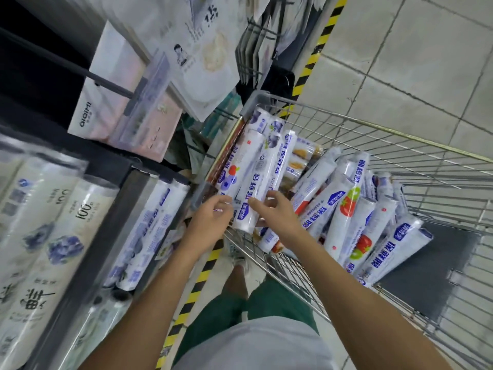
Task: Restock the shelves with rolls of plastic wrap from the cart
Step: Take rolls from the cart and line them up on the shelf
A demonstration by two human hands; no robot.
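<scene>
Several rolls of plastic wrap point(346, 209), white with blue print and fruit pictures, lie piled in the wire cart point(373, 124) on the right. Both my hands reach to the cart's near left corner. My left hand point(210, 220) curls its fingers round the lower end of a blueberry-printed roll point(229, 169). My right hand point(277, 214) grips the neighbouring white roll point(253, 182), thumb across its lower end. More rolls point(149, 225) lie on the shelf at the left, just below my left forearm.
The dark shelf unit point(106, 231) fills the left side, with larger rolls point(53, 222) on it. Boxed and bagged goods point(128, 102) hang from hooks above. Yellow-black tape point(320, 41) runs along the tiled floor between shelf and cart. My legs stand beside the cart.
</scene>
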